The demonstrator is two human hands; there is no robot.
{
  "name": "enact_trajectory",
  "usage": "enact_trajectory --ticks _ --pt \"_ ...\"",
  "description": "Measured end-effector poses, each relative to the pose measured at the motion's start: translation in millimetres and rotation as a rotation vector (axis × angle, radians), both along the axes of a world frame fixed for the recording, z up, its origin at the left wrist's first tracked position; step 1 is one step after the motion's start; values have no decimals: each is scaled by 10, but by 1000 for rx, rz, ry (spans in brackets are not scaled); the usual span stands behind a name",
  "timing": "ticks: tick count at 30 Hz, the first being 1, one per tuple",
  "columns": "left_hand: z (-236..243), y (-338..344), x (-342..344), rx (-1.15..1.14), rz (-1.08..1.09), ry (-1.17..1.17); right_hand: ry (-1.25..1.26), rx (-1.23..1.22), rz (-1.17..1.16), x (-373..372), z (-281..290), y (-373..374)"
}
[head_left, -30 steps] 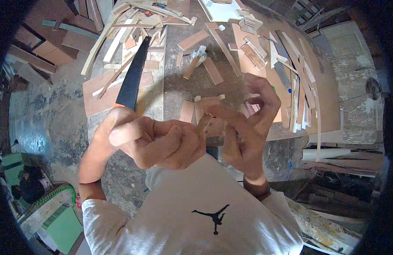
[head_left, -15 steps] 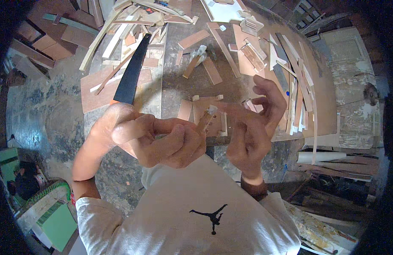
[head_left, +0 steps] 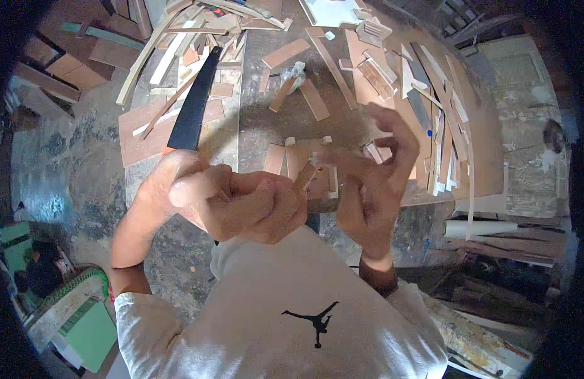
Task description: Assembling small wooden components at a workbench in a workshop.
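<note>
My left hand is closed around a small strip of wood, whose end pokes out past the thumb and fingers. A whitish, glue-like smear sits on that end. My right hand has its fingers apart and its index finger stretched to the smeared tip; whether it touches is too blurred to tell. Beneath the hands, partly covered, lies a small wooden frame-like piece on the table. A handsaw with a dark blade lies beyond my left hand, its orange end partly hidden.
On the workbench lie a crumpled clear plastic bag among short boards, a small slatted wooden piece, and heaps of wood strips at right and far left. A green box-like thing stands at lower left.
My right index finger has shifted slightly along the smeared tip, and the right hand's other fingers have moved a little. The left hand keeps its hold on the wood strip.
</note>
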State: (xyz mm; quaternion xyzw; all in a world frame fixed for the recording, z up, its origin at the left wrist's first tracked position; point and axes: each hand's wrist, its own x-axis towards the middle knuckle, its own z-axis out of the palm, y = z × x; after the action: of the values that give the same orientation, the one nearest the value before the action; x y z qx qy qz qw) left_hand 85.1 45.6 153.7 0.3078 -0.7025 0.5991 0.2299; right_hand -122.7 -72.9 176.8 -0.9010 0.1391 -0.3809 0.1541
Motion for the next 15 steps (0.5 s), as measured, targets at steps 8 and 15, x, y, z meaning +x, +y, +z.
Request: enact_trajectory --ticks 8,15 --pt "-485 -230 -189 670 -114 843 -294 466 -219 -419 -339 -525" --pt "-1367 -1098 -987 929 -76 1450 -328 554 -484 -1198 -1124 -890"
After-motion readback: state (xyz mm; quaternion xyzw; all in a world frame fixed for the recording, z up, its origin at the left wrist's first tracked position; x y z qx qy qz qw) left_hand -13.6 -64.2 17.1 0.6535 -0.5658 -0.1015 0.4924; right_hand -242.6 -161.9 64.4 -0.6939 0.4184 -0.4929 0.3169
